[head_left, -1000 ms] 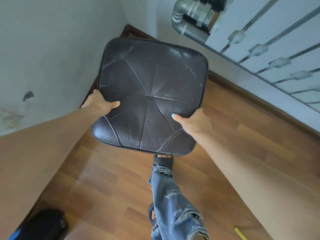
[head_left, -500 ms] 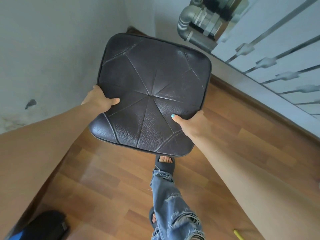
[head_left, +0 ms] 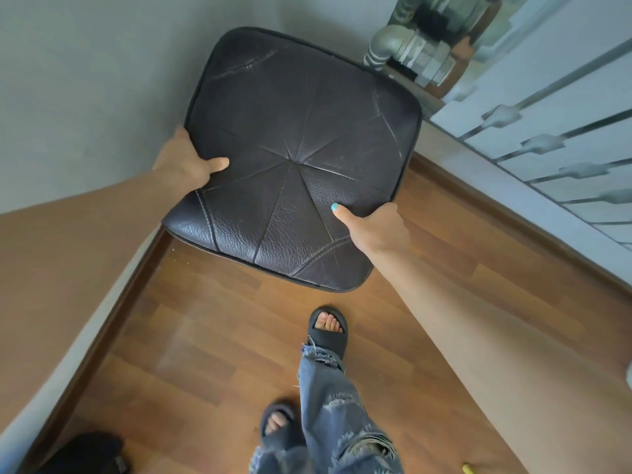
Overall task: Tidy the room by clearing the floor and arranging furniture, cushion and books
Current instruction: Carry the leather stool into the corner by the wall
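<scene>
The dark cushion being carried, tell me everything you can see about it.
The cushion is a squarish pad with rounded corners, covered in dark brown, grained leather-like material. Stitched seams radiate from a tufted centre, piping runs along the edge, and the surface shows creases and scuffs. It is held off the wooden floor, tilted, near the room's corner. The left hand grips its left edge and the right hand its near right edge, thumbs on top.

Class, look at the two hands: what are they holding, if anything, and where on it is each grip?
A dark leather cushion. Left hand grips its left edge, right hand its right edge near the lower corner.
</scene>
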Motion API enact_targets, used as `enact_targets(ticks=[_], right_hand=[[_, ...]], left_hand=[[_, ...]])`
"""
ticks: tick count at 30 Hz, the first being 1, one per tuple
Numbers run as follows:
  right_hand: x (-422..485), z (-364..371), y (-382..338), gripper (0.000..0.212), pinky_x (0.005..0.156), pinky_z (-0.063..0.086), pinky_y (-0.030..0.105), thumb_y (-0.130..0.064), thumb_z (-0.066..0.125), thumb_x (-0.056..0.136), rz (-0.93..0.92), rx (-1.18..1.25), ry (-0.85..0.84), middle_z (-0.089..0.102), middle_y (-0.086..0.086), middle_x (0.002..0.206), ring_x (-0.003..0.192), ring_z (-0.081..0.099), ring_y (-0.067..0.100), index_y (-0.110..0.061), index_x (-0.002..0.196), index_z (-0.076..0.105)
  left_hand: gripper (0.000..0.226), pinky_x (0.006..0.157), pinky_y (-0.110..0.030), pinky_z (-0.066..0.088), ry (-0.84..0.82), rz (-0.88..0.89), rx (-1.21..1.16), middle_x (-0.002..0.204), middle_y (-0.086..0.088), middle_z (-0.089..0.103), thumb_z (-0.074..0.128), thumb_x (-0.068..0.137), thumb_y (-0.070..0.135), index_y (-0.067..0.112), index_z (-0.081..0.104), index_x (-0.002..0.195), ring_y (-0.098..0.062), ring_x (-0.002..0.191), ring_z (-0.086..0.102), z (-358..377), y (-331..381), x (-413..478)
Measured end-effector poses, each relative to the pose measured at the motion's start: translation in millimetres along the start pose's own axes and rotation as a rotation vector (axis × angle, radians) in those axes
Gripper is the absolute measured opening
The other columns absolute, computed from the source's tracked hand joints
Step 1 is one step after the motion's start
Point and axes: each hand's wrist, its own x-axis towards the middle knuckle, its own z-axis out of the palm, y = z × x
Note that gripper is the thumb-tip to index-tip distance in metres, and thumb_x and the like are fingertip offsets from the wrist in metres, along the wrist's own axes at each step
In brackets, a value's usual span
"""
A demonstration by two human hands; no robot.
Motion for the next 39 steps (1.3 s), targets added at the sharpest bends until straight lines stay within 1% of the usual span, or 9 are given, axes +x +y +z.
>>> enact_targets(ticks=[9, 14, 22, 25, 28, 32, 34, 36, 39], right_hand=[[1.7, 6.5, -1.9, 0.094, 0.091, 0.047, 0.042, -0.072, 0.065, 0.073, 0.053, -0.054, 0.009, 0.056, 0.012, 0.128, 0.112, 0.058, 0.035, -0.004, 0.13, 0.036], [-2.7, 10.8, 0.0, 0.101, 0.086, 0.041, 0.038, -0.07, 0.067, 0.073, 0.097, 0.031, 0.034, 0.048, 0.012, 0.138, 0.118, 0.054, 0.035, -0.007, 0.142, 0.029], [-6.6, 14.1, 1.6, 0.106, 0.1, 0.044, 0.044, -0.069, 0.071, 0.069, 0.11, 0.148, 0.051, 0.045, 0.013, 0.141, 0.124, 0.05, 0.034, -0.008, 0.144, 0.028], [-15.4, 16.7, -1.3, 0.11, 0.105, 0.041, 0.045, -0.066, 0.067, 0.076, 0.113, 0.144, 0.059, 0.038, 0.014, 0.148, 0.13, 0.046, 0.035, -0.005, 0.152, 0.015], [-30.4, 20.8, -4.5, 0.107, 0.109, 0.035, 0.044, -0.059, 0.06, 0.086, 0.059, 0.018, 0.086, 0.027, 0.019, 0.153, 0.137, 0.036, 0.036, 0.002, 0.153, 0.003], [-53.4, 17.3, -4.1, 0.098, 0.112, 0.03, 0.042, -0.05, 0.059, 0.091, -0.002, -0.166, 0.025, 0.013, 0.021, 0.159, 0.144, 0.026, 0.036, 0.001, 0.154, 0.004], [-66.2, 10.8, -5.1, 0.091, 0.107, 0.036, 0.042, -0.046, 0.062, 0.09, -0.046, -0.243, -0.035, 0.021, 0.02, 0.156, 0.139, 0.034, 0.037, -0.001, 0.153, 0.014], [-79.2, 2.2, -8.7, 0.072, 0.096, 0.045, 0.041, -0.041, 0.065, 0.088, -0.116, -0.303, -0.07, 0.037, 0.016, 0.145, 0.128, 0.046, 0.036, -0.006, 0.143, 0.034], [-99.6, -11.5, -18.6, 0.061, 0.089, 0.047, 0.039, -0.036, 0.067, 0.087, -0.21, -0.342, -0.098, 0.045, 0.011, 0.136, 0.121, 0.052, 0.032, -0.011, 0.137, 0.041]], left_hand=[[0.094, 0.105, -0.052, 0.038, -0.015, -0.042, 0.012, 0.141, -0.019, 0.044, 0.081, 0.067, 0.05, 0.009, 0.035, 0.138, -0.041, 0.128, 0.043, 0.2, -4.5, 3.7], [0.102, 0.106, -0.054, 0.036, -0.015, -0.06, 0.011, 0.143, -0.019, 0.041, 0.079, 0.066, 0.054, 0.011, 0.028, 0.143, -0.042, 0.13, 0.04, 0.6, -5.1, 1.9], [0.091, 0.112, -0.051, 0.027, 0.039, 0.058, 0.013, 0.151, -0.02, 0.026, 0.061, 0.086, 0.05, 0.006, 0.014, 0.15, -0.04, 0.137, 0.028, 3.0, -5.3, -27.2], [0.081, 0.118, -0.042, 0.014, 0.069, 0.133, 0.08, 0.159, -0.016, 0.01, 0.05, 0.096, 0.041, 0.003, 0.006, 0.152, -0.033, 0.145, 0.013, 4.6, -6.5, -49.4], [0.08, 0.119, -0.038, 0.01, 0.026, 0.185, 0.142, 0.16, -0.014, 0.003, 0.052, 0.096, 0.035, 0.002, 0.005, 0.152, -0.028, 0.147, 0.004, 1.8, -9.1, -66.5], [0.081, 0.117, -0.044, 0.019, -0.063, 0.254, 0.219, 0.16, -0.014, 0.009, 0.062, 0.092, 0.03, 0.006, 0.012, 0.152, -0.031, 0.146, 0.012, -11.4, -8.3, -88.6], [0.083, 0.114, -0.048, 0.027, -0.126, 0.314, 0.276, 0.157, -0.014, 0.02, 0.066, 0.088, 0.029, 0.008, 0.016, 0.151, -0.033, 0.143, 0.023, -21.6, -7.8, -100.3], [0.077, 0.108, -0.051, 0.036, -0.168, 0.374, 0.332, 0.151, -0.013, 0.034, 0.068, 0.086, 0.031, 0.009, 0.026, 0.148, -0.033, 0.136, 0.036, -33.2, -5.0, -113.4], [0.066, 0.101, -0.051, 0.043, -0.184, 0.463, 0.417, 0.146, -0.009, 0.043, 0.065, 0.088, 0.035, 0.013, 0.036, 0.143, -0.031, 0.131, 0.043, -51.4, 3.8, -137.3]])
